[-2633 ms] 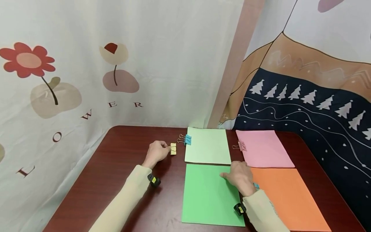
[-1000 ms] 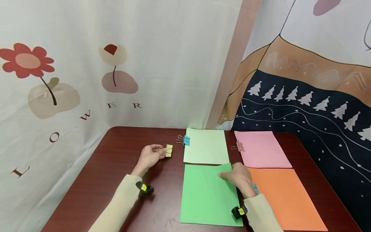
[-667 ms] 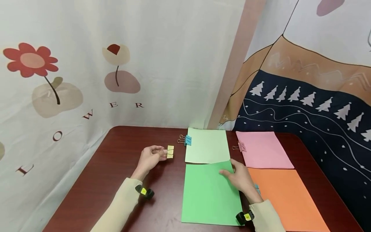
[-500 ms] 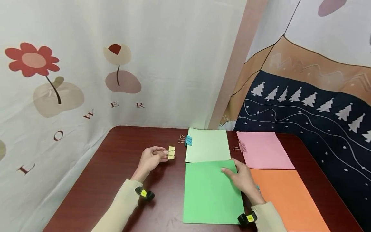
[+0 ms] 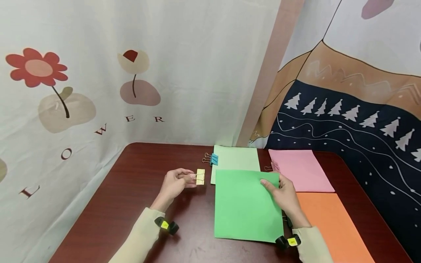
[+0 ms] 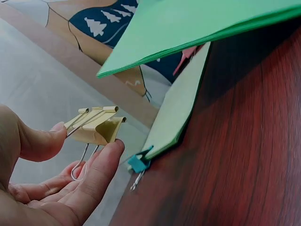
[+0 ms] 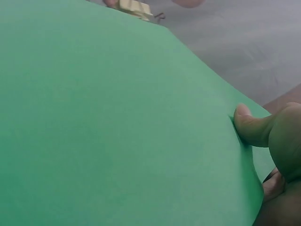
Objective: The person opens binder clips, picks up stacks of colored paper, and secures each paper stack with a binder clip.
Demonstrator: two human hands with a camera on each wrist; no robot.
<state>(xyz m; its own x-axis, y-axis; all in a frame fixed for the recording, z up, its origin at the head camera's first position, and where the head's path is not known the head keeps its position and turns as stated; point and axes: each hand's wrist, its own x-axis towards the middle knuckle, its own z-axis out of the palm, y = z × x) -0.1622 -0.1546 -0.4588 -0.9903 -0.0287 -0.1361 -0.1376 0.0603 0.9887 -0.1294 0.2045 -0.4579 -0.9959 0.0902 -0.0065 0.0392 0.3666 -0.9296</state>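
My left hand (image 5: 175, 184) pinches a yellow binder clip (image 5: 200, 176) by its wire handles, thumb on one side and fingers on the other; the left wrist view shows the clip's mouth (image 6: 109, 128) pointing away from the palm. My right hand (image 5: 285, 193) grips the upper right edge of a bright green paper stack (image 5: 246, 206), thumb on top and fingers underneath. The stack is raised off the table, its sheet edges showing in the left wrist view. It overlaps the lower part of a pale green stack (image 5: 236, 159), which bears a blue binder clip (image 5: 213, 159) on its left edge.
A pink paper stack (image 5: 302, 170) with a pink binder clip (image 5: 275, 166) lies at the back right. In front of it is an orange stack (image 5: 329, 226), partly behind my right arm. Everything is on a dark red-brown table (image 5: 138, 168) against a printed curtain (image 5: 197, 73).
My right hand has taken hold of the bright green stack's corner and lifted it, up and to the right. My left hand has raised the yellow clip and brought it closer to the stack.
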